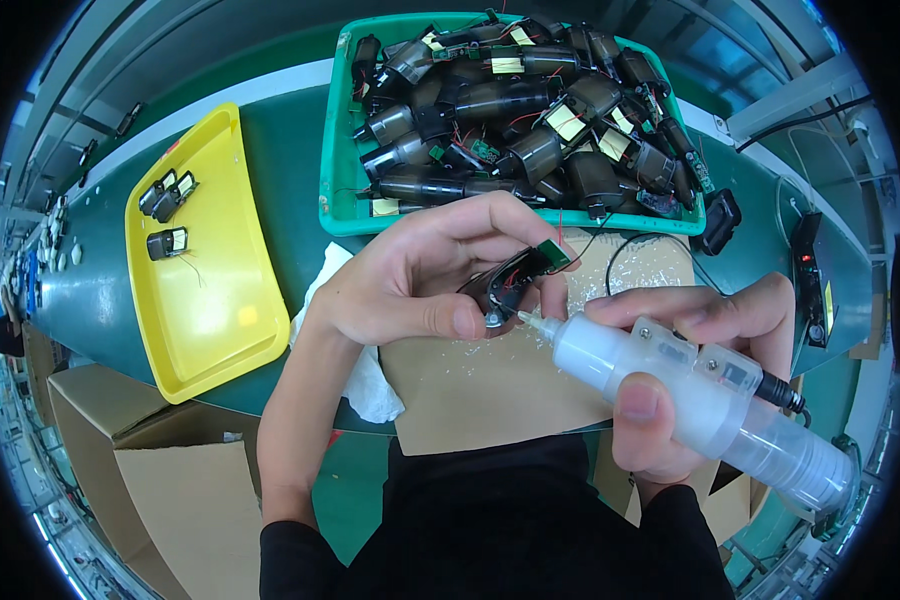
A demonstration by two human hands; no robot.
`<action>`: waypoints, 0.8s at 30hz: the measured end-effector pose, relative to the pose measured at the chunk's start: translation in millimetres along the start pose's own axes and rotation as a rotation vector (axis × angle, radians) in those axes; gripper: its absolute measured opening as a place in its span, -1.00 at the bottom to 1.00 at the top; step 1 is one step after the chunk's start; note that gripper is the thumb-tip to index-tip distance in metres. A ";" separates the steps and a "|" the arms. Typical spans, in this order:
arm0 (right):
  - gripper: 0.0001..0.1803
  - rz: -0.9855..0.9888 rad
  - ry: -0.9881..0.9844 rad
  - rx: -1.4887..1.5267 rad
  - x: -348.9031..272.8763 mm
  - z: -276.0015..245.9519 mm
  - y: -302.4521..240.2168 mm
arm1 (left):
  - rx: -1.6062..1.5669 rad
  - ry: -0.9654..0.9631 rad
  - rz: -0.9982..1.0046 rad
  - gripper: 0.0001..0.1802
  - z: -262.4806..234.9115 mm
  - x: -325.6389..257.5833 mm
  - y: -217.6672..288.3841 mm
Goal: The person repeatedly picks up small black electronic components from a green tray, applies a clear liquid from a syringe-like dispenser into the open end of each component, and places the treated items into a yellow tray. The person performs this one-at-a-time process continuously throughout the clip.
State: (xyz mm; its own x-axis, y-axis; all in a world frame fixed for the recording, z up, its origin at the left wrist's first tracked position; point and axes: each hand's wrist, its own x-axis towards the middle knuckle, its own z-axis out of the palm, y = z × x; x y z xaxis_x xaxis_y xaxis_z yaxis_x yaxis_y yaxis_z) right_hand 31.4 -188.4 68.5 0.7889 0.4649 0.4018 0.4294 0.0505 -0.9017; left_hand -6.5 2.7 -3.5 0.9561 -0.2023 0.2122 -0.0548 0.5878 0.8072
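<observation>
My left hand (410, 275) is closed around a small dark plastic housing (502, 287) with red wires and a green circuit board (550, 253) at its upper end. My fingers cover much of that housing. In my right hand (695, 390) is a translucent white glue dispenser (610, 362), shaped like a thick syringe, with a black cable plugged into its side clip. Its narrow nozzle tip points left and is at or very near the lower end of the housing; actual contact is too small to tell.
Behind my hands, a green crate (332, 160) is heaped with dark tubular housings (500, 100). A yellow tray (205, 330) with several small dark parts (167, 242) lies to the left. Cardboard (450, 395) dotted with white specks lies under my hands, beside a white cloth (370, 385). A controller box (810, 280) stands right.
</observation>
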 end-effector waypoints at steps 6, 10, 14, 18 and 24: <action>-0.39 -0.004 -0.010 -0.050 -0.3 -2.2 -1.1 | -0.004 -0.008 0.009 -0.27 0.5 0.1 -0.8; -0.37 0.024 0.008 -0.017 -0.8 -0.7 -2.0 | 0.013 -0.036 0.024 -0.27 -1.9 0.2 -2.8; -0.37 0.042 0.015 0.002 -1.9 1.4 -0.3 | -0.012 -0.006 0.013 -0.27 -1.1 -1.8 -1.7; -0.38 0.024 0.000 0.008 -2.3 -1.2 -0.4 | -0.017 -0.013 0.034 -0.28 0.1 -0.8 -2.2; -0.40 -0.030 -0.027 -0.014 -1.6 -5.5 1.3 | -0.007 -0.030 0.041 -0.30 -1.0 -1.3 -1.5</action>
State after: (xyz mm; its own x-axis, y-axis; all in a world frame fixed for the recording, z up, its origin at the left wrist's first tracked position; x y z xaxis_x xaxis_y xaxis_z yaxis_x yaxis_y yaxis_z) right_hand 33.1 -193.9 67.5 0.7634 0.4872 0.4240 0.4591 0.0524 -0.8868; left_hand -7.3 2.8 -5.5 0.9441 -0.2011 0.2613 -0.0915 0.6017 0.7935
